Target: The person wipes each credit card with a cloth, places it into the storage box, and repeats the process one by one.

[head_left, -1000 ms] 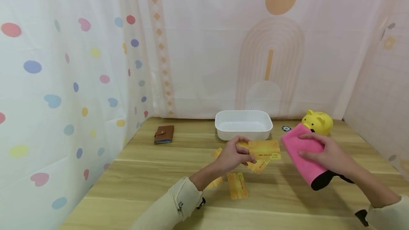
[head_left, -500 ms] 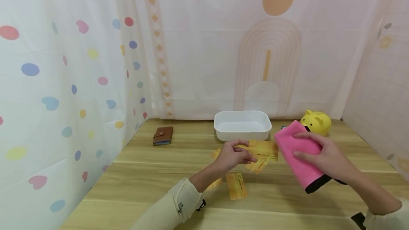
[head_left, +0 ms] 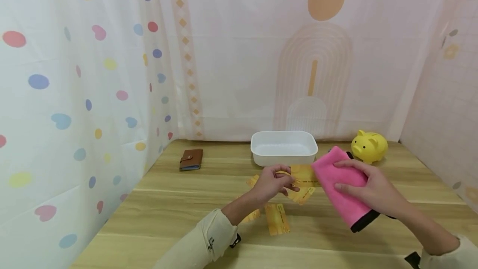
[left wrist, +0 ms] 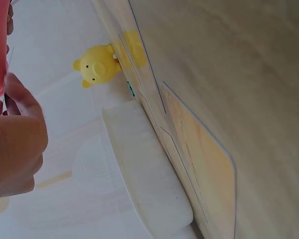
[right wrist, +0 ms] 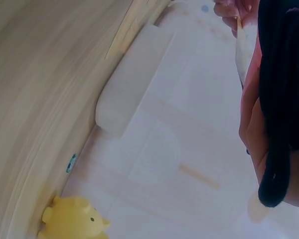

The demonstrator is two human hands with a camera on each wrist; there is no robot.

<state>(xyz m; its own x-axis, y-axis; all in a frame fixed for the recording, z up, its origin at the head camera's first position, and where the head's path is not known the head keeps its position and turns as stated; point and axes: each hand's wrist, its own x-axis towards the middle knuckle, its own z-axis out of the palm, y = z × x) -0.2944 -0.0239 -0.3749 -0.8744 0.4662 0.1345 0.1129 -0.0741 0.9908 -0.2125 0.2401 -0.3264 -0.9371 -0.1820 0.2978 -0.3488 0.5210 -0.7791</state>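
Pale curtains (head_left: 231, 53) filled most of my head feed, rising behind and beside the wooden table (head_left: 168, 227); at the table's far edge I had the white tub (head_left: 284, 160), its mouth upward; nearer and to the right, the pink pouch (head_left: 332, 177) with black trim hung tilted above the tabletop, gripped between the thumb and fingers of the right hand (head_left: 377, 188); facing it, the left hand (head_left: 274, 184) pinched a yellow card (head_left: 301, 172) between thumb and fingers; the card reached to the pouch's upper corner, which hid its far end, so I could not tell whether it was inside or merely behind; the yellow piggy bank (head_left: 370, 147) stood at the far right, and the brown wallet (head_left: 191, 160) lay well apart at the far left; loose cards (head_left: 277, 219) lay under and around the left hand; smallest, I found a round chip (right wrist: 71, 163) between tub and piggy bank.
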